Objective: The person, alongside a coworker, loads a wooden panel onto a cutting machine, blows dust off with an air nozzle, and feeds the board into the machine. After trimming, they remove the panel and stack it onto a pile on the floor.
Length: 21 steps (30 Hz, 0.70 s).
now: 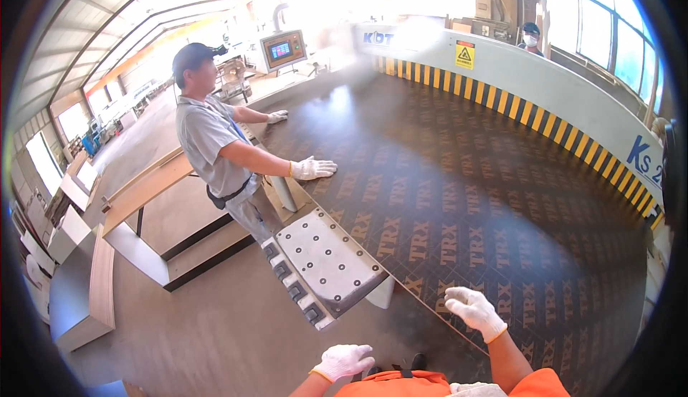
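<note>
My right hand [475, 312], in a white work glove with a yellow cuff, is over the near edge of a large dark brown board [459, 203] printed with rows of lighter lettering. Its fingers are stretched and slightly bent, with nothing in them; whether they touch the board I cannot tell. In a matching glove, my left hand [345, 362] hangs in front of my orange top, apart from the board. Its fingers point right, loosely extended, and hold nothing. Between my hands and the co-worker juts a metal support table [326, 254] with round studs on top.
A co-worker [215, 139] in grey rests both gloved hands on the board's left edge. A grey machine beam [559, 74] with black-yellow stripes spans the board's far side; another person [530, 37] stands behind it. A control screen [282, 50], wooden frame [143, 189] and stacked panels [102, 282] stand left.
</note>
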Tool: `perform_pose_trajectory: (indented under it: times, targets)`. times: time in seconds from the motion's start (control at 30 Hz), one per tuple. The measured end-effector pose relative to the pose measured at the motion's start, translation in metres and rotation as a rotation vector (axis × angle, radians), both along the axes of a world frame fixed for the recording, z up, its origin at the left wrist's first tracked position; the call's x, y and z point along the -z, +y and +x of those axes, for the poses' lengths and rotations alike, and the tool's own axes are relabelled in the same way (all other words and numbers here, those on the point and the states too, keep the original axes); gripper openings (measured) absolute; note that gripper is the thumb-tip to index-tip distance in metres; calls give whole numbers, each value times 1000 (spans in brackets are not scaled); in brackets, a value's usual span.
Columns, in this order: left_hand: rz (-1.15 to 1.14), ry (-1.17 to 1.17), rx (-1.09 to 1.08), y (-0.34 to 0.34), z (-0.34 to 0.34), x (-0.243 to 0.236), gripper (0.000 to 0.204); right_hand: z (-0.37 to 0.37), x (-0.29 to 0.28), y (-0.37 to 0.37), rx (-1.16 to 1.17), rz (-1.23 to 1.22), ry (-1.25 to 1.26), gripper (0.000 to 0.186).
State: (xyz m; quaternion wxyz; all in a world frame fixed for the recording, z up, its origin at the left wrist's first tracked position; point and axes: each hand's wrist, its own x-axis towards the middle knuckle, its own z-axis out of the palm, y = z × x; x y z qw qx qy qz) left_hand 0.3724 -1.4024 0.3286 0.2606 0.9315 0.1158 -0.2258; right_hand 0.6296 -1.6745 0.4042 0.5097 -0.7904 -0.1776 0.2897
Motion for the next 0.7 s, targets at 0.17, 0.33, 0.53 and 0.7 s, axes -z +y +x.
perform_pose_trajectory:
  times: [0.17, 0.33, 0.53, 0.7]
  targets:
    - [-26, -9, 70, 5, 3, 6, 57, -16, 14, -29, 66, -161, -152, 58]
    - [-52, 75, 80, 8, -2, 17, 58, -33, 57, -83, 265, -487, -589, 67]
    - [-108, 45, 225, 5, -15, 38, 52, -39, 101, -130, 356, -706, -670, 69]
    - [-163, 28, 193, 4, -19, 46, 50, -22, 109, -123, 441, -801, -605, 65]
